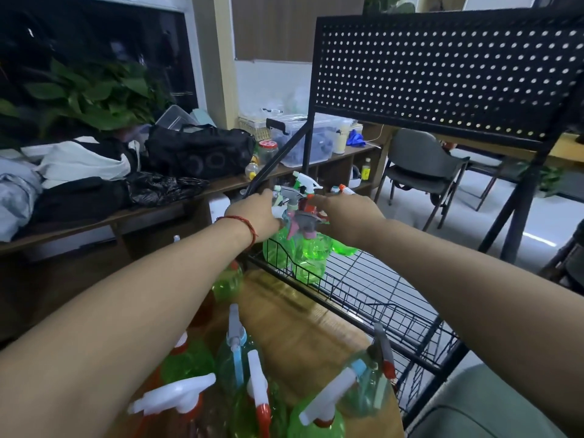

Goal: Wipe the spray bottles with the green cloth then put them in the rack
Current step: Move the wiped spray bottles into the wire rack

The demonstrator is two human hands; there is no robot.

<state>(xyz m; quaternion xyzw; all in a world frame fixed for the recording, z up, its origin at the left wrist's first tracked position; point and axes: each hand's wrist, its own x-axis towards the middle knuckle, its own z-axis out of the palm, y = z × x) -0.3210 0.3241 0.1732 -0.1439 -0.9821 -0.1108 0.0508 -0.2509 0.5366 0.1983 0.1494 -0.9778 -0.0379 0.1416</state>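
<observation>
Three green spray bottles (308, 259) stand close together at the left end of the black wire rack (392, 314), their grey, white and red trigger heads (301, 188) bunched up. My left hand (252, 213), with a red string at the wrist, holds one bottle's head from the left, between fingers and thumb. My right hand (346, 213) comes in from the right, its fingers round the neck of the grey-headed bottle. Several more green spray bottles (235, 352) stand on the wooden table (303, 314) below my arms. No green cloth shows.
The rack's black pegboard back panel (442, 74) rises at the right on black legs. A long wooden shelf (104, 216) at the left carries bags, clothes and clear boxes. A grey chair (420, 162) stands behind the rack. A grey cushion (474, 409) lies at the bottom right.
</observation>
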